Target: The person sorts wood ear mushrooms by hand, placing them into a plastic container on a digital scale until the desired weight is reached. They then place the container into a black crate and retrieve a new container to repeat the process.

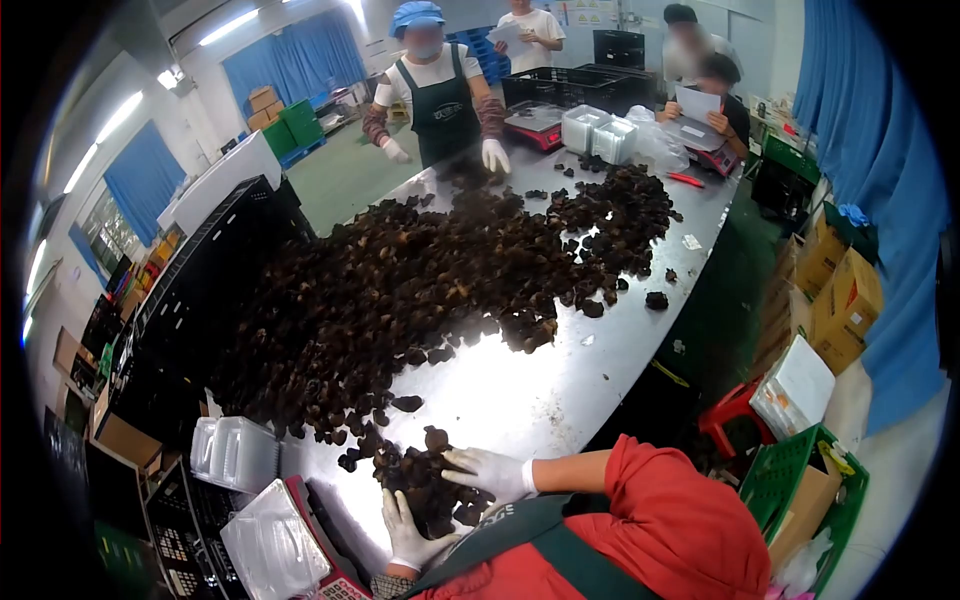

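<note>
Glossy metal table (pixel 480 385); left hand (pixel 409 538), right hand (pixel 497 474) touching craggy clumps (pixel 420 483).

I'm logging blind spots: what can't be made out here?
All in the head view:
- Dark pieces beneath the right hand: hidden by it.
- Lower-left red scale: cut off by the bottom edge.
- Any writing on the upper-right paper: too small, blurred.

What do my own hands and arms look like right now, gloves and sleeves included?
Your left hand and right hand each wear a thin, close-fitting white glove. On the right, the glove ends around the wrist, the forearm is bare, and a loose red cloth sleeve covers the upper arm. On the left, a greyish patterned cuff shows near the wrist.
</note>
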Motion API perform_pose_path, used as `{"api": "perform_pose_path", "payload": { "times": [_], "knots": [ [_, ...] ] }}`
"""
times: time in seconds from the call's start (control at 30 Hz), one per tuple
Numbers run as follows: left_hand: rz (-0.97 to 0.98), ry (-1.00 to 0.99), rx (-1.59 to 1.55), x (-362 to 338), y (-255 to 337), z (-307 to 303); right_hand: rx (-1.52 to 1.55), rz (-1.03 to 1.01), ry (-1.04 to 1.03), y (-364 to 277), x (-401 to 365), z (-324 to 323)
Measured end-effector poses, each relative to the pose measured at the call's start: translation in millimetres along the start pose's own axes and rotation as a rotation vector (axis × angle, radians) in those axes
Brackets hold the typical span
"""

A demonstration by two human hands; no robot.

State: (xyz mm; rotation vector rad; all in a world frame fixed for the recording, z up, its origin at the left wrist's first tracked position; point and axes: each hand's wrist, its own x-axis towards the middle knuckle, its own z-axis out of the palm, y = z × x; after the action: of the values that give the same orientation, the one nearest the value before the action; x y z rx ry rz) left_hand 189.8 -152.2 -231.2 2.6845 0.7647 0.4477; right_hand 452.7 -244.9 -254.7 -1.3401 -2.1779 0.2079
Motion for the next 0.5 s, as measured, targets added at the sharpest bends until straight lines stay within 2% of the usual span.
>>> {"api": "perform_pose_path", "payload": {
  "times": [0.03, 0.07, 0.1, 0.13, 0.23, 0.27, 0.3, 0.37, 0.43, 0.5],
  "knots": [
    [0.063, 0.007, 0.033, -2, -4, 8, -0.032, -0.032, -0.018, -1, 2, 10],
    [0.127, 0.014, 0.065, -5, -10, 19, -0.059, -0.077, 0.056, -2, 3, 24],
    [0.192, 0.017, 0.097, -6, -9, 22, -0.198, -0.136, 0.067, -2, 9, 29],
    [0.210, 0.026, 0.094, -6, -8, 24, -0.159, -0.128, 0.060, -2, 8, 31],
    [0.198, 0.099, -0.063, 2, -2, 15, 0.007, -0.077, 0.013, -10, 12, 10],
    [0.129, 0.104, -0.088, 7, 2, 10, 0.038, -0.031, -0.054, -11, 16, 7],
    [0.097, 0.098, -0.054, 11, 7, 6, 0.008, -0.056, -0.010, -15, 18, 2],
    [0.151, 0.101, -0.012, 12, 7, 10, -0.013, -0.122, 0.027, -13, 19, 14],
    [0.156, 0.072, -0.025, 5, 10, 11, -0.035, -0.136, -0.043, -15, 18, 16],
    [0.147, 0.093, -0.055, 5, 10, 17, -0.071, -0.108, 0.023, -23, 21, 17]
  ]
}}
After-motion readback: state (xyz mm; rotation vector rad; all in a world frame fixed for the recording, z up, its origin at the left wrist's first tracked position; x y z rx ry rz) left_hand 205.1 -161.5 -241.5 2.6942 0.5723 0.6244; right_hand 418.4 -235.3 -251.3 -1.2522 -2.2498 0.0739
